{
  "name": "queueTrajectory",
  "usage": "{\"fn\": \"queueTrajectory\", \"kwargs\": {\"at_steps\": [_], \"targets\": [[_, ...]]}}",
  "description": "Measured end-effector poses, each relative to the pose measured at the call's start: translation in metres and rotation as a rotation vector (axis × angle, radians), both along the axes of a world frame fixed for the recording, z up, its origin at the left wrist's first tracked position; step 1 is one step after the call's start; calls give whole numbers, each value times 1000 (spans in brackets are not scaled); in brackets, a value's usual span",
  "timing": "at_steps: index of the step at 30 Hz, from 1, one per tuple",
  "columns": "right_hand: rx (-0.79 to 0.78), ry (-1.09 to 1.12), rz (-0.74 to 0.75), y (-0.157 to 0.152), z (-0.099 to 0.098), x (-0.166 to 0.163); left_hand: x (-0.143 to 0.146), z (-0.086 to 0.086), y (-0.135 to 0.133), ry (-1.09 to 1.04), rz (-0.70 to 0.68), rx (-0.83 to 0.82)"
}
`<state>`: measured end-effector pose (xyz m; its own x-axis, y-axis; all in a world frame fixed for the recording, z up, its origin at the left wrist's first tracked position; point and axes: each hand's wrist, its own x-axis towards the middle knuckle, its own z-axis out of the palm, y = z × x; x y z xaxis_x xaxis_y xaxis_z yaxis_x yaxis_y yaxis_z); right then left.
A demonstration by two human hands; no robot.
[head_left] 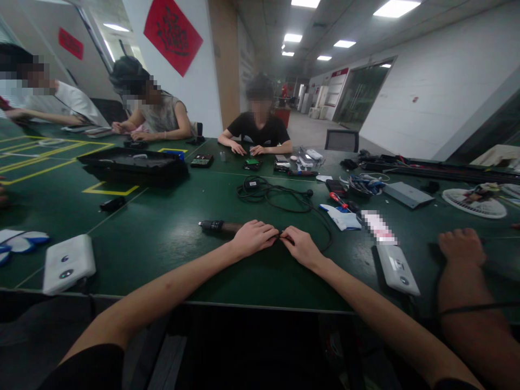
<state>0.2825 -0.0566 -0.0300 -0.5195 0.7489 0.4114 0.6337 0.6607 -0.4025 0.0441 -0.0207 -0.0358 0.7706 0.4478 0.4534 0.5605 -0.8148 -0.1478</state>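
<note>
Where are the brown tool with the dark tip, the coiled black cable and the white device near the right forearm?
brown tool (222, 226): head view, on the visible barrel beside its dark tip.
coiled black cable (266, 192): head view, on the bundled loops.
white device (397, 269): head view, middle of its top face.

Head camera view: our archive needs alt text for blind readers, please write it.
The left hand grips a dark cylindrical tool on a green table; the right hand pinches its black cable. Three people sit opposite.
</note>
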Motion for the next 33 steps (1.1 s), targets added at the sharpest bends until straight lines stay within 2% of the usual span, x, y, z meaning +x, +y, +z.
{"fn": "queueTrajectory", "kwargs": {"at_steps": [7,12,16,21,25,33], "targets": [[83,-73,0,0,-1,-2,3,5,-3,33,31,-15],[49,-42,-29,-1,1,-2,2,5,-3,18,-32,-35],[7,0,-41,-1,2,-3,3,2,-2,-14,-8,-40],[-9,16,-31,-2,3,-3,2,4,-4,7,-45,-21],[-6,14,-39,-2,2,-3,4,7,-5,25,-10,24],[-2,12,-35,-1,0,-2,4,3,-4,7,-15,-53]]}}
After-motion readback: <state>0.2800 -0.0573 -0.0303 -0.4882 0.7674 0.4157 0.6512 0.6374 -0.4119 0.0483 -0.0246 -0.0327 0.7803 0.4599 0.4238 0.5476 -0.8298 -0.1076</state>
